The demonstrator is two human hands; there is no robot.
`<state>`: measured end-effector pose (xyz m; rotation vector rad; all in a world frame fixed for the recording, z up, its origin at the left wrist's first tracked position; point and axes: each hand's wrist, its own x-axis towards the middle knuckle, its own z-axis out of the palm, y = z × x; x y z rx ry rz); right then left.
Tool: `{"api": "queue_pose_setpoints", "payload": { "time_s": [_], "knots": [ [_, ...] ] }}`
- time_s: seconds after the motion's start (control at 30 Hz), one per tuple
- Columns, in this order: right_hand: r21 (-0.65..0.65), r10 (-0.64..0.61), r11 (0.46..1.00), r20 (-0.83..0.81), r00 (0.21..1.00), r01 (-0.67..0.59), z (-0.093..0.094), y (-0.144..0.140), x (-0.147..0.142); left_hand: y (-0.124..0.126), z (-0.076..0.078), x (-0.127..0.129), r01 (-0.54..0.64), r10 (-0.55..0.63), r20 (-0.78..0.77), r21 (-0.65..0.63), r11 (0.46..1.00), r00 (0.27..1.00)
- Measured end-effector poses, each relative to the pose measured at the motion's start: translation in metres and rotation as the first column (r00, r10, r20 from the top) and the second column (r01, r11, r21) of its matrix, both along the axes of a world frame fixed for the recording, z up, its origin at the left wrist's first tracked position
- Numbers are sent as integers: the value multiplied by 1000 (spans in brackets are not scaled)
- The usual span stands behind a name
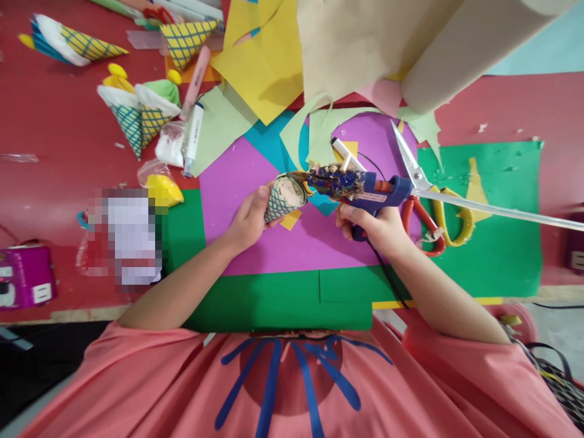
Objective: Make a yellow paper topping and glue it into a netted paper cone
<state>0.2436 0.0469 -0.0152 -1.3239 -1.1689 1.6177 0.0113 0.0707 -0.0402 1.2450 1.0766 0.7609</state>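
A red tabletop (59,140) strewn with coloured paper sheets carries the work, with a pink sheet (301,237) lying directly beneath the hands. The small paper cone with a blue lattice pattern (283,198) is held above that sheet, its open, filled mouth facing the right hand. The left hand (249,219) has its grip closed around the cone's narrow end. The right hand (378,228) has its grip wrapped tight on the handle of a blue hot glue gun (360,185) (its barrel crusted with scraps), and the nozzle meets the rim of the cone. A clear glue stick (502,210) juts from the gun's back, away from the right grip. Just beyond that grip lie scissors with red and yellow handles (431,219), blades open. Well off past the left grip sit finished lattice cones (137,115) and a white marker (192,140).
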Motion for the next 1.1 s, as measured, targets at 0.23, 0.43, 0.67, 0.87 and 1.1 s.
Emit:
{"api": "queue_pose_setpoints", "payload": {
  "time_s": [0.23, 0.43, 0.67, 0.87, 1.1],
  "knots": [
    [14, 40, 999, -8, 999, -40, -1, -1, 0, 0, 1, 0, -10, 11, -13, 22, 1000, 1000],
    [16, 51, 999, -11, 999, -51, -1, -1, -1, 0, 0, -1, -26, 26, -24, 6, 1000, 999],
    [33, 64, 997, -35, 997, -63, -1, -2, 1, 1, -3, -1, -36, 36, -1, 12, 999, 999],
    [29, 85, 996, -42, 996, -84, 0, -2, 2, 1, -4, -1, -35, 35, 30, -1, 999, 999],
    [28, 70, 997, -43, 997, -68, 0, -2, 1, 1, -4, -2, -11, 10, 23, 41, 999, 1000]
  ]
}}
